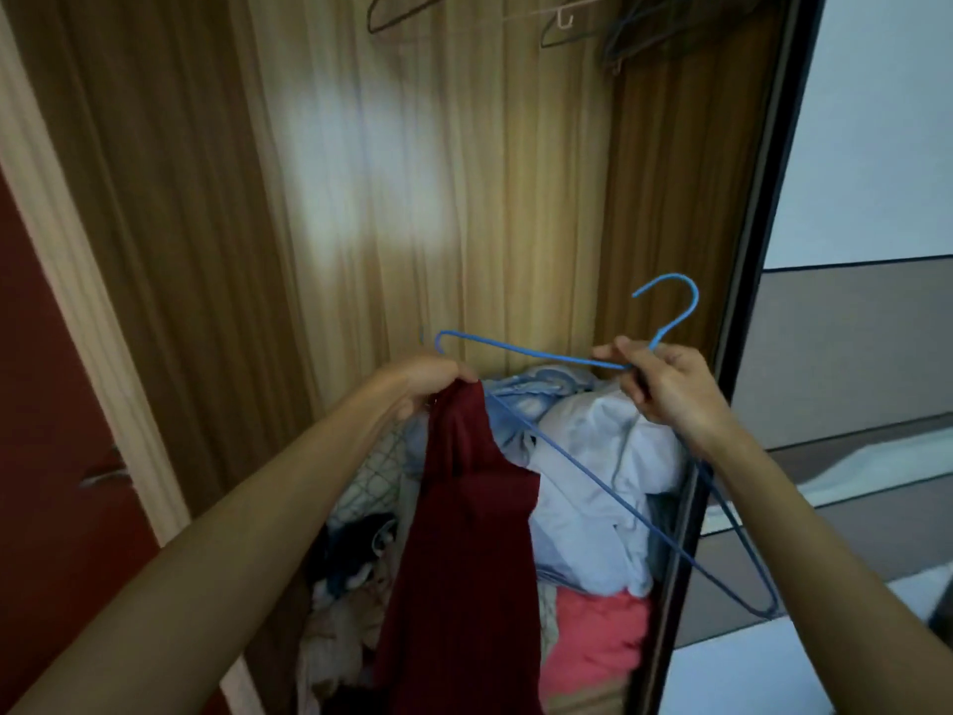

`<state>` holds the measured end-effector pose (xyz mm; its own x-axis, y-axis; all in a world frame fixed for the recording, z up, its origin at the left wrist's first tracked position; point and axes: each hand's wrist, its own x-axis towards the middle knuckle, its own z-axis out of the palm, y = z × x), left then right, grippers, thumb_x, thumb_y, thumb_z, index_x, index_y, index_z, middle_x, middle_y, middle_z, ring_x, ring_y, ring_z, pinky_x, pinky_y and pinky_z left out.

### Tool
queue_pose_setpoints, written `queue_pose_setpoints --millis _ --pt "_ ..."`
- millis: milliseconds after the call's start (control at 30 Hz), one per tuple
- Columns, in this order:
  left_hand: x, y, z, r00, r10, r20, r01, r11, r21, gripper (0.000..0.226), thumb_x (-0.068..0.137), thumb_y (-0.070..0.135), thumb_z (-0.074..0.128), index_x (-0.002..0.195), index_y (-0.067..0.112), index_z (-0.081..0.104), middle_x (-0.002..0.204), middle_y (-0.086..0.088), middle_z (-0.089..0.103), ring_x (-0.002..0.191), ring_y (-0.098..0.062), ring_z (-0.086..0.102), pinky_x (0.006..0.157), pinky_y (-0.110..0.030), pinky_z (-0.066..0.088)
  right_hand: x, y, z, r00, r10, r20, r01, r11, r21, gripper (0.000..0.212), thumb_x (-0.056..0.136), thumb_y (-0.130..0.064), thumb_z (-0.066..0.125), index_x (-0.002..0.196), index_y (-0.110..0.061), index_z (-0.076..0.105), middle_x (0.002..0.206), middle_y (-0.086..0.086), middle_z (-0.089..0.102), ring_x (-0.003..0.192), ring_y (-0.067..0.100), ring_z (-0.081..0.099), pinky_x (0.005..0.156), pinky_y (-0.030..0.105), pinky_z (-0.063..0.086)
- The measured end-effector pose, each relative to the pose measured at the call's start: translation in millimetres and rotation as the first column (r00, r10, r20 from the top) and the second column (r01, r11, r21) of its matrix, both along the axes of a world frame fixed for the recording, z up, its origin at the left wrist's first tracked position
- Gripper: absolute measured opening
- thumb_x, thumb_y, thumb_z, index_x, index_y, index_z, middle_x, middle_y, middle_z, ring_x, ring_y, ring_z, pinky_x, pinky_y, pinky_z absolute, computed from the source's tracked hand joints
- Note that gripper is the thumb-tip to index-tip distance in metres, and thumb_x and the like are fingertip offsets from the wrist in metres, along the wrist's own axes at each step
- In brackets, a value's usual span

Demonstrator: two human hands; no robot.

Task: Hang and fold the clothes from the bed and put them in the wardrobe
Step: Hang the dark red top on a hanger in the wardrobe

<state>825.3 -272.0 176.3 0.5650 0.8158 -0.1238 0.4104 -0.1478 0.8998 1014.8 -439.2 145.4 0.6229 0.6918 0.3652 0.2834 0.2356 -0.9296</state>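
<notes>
You stand at the open wardrobe [412,198] with both arms stretched forward. Your right hand [665,389] holds a blue wire hanger [521,348] at the neck just below the hook; the grip there is clamped on the wire, thumb and fingers curled round it. The hook points up and to the right, and the hanger lies tilted, with its far corner near your left hand and its near corner low beside your right forearm.

Your left hand [423,376] holds the top edge of a dark red garment [464,534], the grip closed on the cloth. The garment hangs straight down from that hand, in front of the wardrobe's lower part. Its top is just beside the hanger's left end; you cannot tell whether the wire has gone inside the cloth.

Behind the garment, a pile [593,456] of pale blue and white clothes fills the wardrobe floor, with a pink cloth [598,637] below it. Spare hangers [392,15] hang at the top. A red door [46,405] with a handle [103,477] is to the left, and a dark-framed sliding door [748,250] to the right
</notes>
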Motion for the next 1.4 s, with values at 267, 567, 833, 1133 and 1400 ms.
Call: queue_pose_setpoints --millis 267,567,833,1133,1400 --pt "64 -7 -16 0.999 0.049 -0.008 -0.044 0.95 0.31 0.024 0.092 0.015 0.065 0.105 -0.005 0.07 0.104 -0.016 0.069 0.094 -0.025 0.066 0.078 -0.034 0.054 66 -95 -34 0.996 -0.092 -0.02 0.093 0.996 0.016 0.03 0.101 -0.021 0.051 0.089 -0.002 0.071 0.037 -0.001 0.035 0.033 0.008 0.028 0.035 0.017 0.02" --pt "109 -47 -11 0.988 -0.061 0.143 0.048 0.994 0.094 0.01 0.097 0.012 0.058 0.094 0.006 0.065 0.081 -0.009 0.064 0.063 -0.015 0.06 0.051 -0.02 0.051 69 -102 -68 0.994 -0.027 0.105 0.039 0.993 -0.112 0.027 0.1 -0.019 0.055 0.084 -0.006 0.073 0.047 0.008 0.042 0.039 0.009 0.037 0.042 0.018 0.032" --pt "128 -119 -7 0.955 -0.216 0.202 0.246 0.96 -0.135 0.021 0.1 0.008 0.048 0.088 0.002 0.065 0.075 -0.013 0.066 0.06 -0.019 0.061 0.061 -0.029 0.052 36 -46 -72 0.919 -0.134 0.37 0.16 0.986 -0.04 0.036 0.1 -0.026 0.055 0.136 -0.028 0.055 0.051 -0.005 0.051 0.044 0.003 0.048 0.053 0.015 0.04" --pt "89 -110 -6 0.839 -0.488 -0.242 0.531 0.634 0.562 0.015 0.094 0.03 0.065 0.088 0.017 0.07 0.089 -0.003 0.07 0.084 -0.013 0.063 0.082 -0.031 0.049 30 -37 -64 0.944 -0.16 0.289 0.157 0.987 0.035 0.041 0.102 -0.027 0.051 0.062 -0.018 0.051 0.047 -0.011 0.049 0.046 0.001 0.044 0.053 0.02 0.033" --pt "91 -97 -19 0.824 -0.422 -0.377 0.526 0.324 0.786 0.016 0.1 0.035 0.052 0.103 0.02 0.052 0.092 0.005 0.067 0.088 -0.017 0.064 0.08 -0.037 0.048 33 -45 -59 0.985 -0.097 0.145 0.047 0.948 0.316 0.025 0.103 -0.028 0.047 0.097 -0.02 0.07 0.048 0.0 0.038 0.044 0.019 0.033 0.045 0.038 0.025"
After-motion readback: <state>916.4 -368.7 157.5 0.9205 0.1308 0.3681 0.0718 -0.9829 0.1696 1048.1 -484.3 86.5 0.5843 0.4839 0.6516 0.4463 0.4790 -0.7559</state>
